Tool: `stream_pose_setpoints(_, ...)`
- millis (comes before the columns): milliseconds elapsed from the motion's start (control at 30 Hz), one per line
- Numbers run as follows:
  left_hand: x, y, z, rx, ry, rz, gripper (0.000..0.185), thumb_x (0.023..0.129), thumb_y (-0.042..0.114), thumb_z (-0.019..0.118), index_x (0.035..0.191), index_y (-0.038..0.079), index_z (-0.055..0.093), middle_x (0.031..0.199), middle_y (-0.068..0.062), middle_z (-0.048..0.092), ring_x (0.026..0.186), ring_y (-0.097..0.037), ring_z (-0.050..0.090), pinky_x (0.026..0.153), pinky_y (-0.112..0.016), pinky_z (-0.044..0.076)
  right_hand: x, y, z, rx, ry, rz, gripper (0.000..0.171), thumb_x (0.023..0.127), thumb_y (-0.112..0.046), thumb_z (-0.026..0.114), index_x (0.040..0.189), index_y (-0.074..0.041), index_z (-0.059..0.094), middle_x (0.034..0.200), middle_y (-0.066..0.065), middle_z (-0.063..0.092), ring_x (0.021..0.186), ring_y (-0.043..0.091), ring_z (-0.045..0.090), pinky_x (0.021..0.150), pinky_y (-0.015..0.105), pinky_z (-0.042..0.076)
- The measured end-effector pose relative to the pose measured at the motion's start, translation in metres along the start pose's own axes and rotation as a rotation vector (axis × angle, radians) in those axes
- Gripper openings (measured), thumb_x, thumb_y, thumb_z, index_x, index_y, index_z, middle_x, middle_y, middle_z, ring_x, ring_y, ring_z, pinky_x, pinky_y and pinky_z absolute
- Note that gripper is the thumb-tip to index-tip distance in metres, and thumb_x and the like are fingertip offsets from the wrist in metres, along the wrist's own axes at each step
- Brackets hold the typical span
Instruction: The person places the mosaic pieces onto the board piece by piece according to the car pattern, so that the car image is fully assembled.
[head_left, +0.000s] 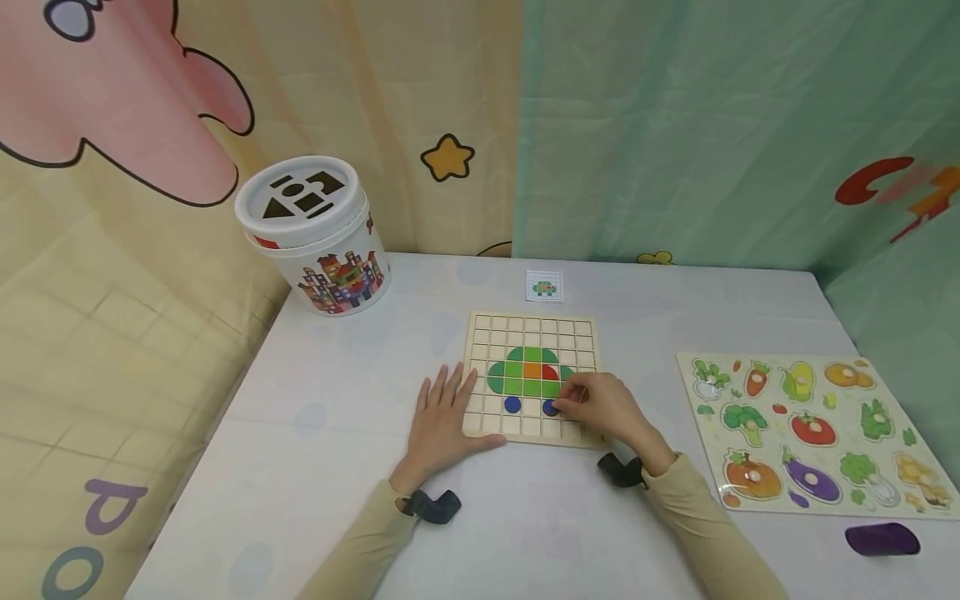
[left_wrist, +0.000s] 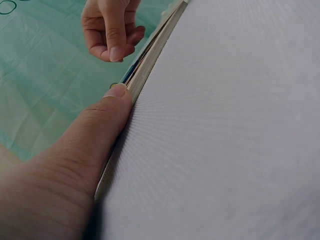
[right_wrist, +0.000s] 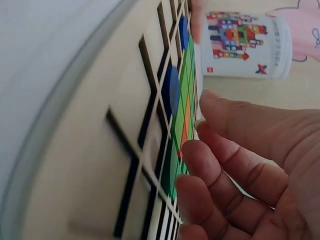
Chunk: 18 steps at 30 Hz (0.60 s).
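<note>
A wooden grid board [head_left: 491, 427] lies on the table, bearing green, orange and red pieces set together in a car-like picture. Below them sit two blue discs, one at left [head_left: 512, 404] and one at right [head_left: 551, 407]. My left hand [head_left: 442, 429] lies spread along the board's left side, its thumb [left_wrist: 107, 112] against the near edge. Over the board's right part is my right hand [head_left: 603, 406], fingertips close to the right blue disc. In the right wrist view that disc [right_wrist: 171, 90] lies on the grid, and the loosely bent fingers [right_wrist: 200, 160] hold nothing visible.
Behind the board lies a small picture card [head_left: 543, 286] with a similar car. A white bucket [head_left: 330, 250] with shape holes in its lid stands at back left. At right are a vegetable puzzle board [head_left: 772, 446] and a purple piece [head_left: 882, 539]. Curtains hang behind.
</note>
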<state>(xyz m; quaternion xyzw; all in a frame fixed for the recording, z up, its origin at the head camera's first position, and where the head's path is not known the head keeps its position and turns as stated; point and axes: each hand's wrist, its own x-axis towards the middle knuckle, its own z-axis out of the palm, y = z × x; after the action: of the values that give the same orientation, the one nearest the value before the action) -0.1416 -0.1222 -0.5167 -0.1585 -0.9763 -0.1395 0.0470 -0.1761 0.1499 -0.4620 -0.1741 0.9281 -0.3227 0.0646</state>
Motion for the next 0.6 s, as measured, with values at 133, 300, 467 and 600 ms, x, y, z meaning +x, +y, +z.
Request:
stream_pose_setpoints(133,0.0,-0.001,0.0,-0.003,0.001,0.001,0.112,0.07,0.08,0.055,0.152,0.014,0.021,0.156,-0.011,0.015,0.143,-0.031,0.005,0.113,-0.049,0.001,-0.008,0.01,-0.01,0.01,0.053,0.025,0.015,0.083,-0.022,0.075,0.075,-0.013,0.065,0.065,-0.006,0.055,0.06,0.013,0.049,0.054,0.03,0.041)
stream_pose_setpoints(300,-0.001,-0.002,0.0,-0.007,0.001,0.001,0.111,0.07,0.08,0.056,0.152,0.013,0.021,0.156,-0.011,0.016,0.143,-0.031,0.005,0.113,-0.05,0.002,-0.022,0.025,-0.021,0.001,0.095,0.066,0.015,0.084,-0.022,0.074,0.077,-0.012,0.065,0.067,-0.005,0.056,0.061,0.014,0.049,0.054,0.03,0.039)
stream_pose_setpoints(467,-0.002,-0.003,-0.001,-0.037,0.017,-0.002,0.11,0.071,0.078,0.057,0.152,0.012,0.023,0.156,-0.012,0.018,0.142,-0.032,0.007,0.112,-0.05,0.002,-0.033,0.042,-0.03,-0.02,0.104,0.088,0.012,0.085,-0.021,0.072,0.078,-0.013,0.066,0.068,-0.005,0.056,0.061,0.014,0.049,0.054,0.03,0.04)
stream_pose_setpoints(600,-0.001,-0.003,-0.002,-0.123,0.038,-0.019,0.102,0.076,0.072,0.059,0.151,0.01,0.026,0.154,-0.012,0.024,0.142,-0.033,0.011,0.112,-0.051,0.005,-0.038,0.05,-0.037,-0.054,0.112,0.089,0.014,0.086,-0.023,0.071,0.082,-0.01,0.067,0.072,-0.004,0.059,0.064,0.015,0.051,0.056,0.031,0.041)
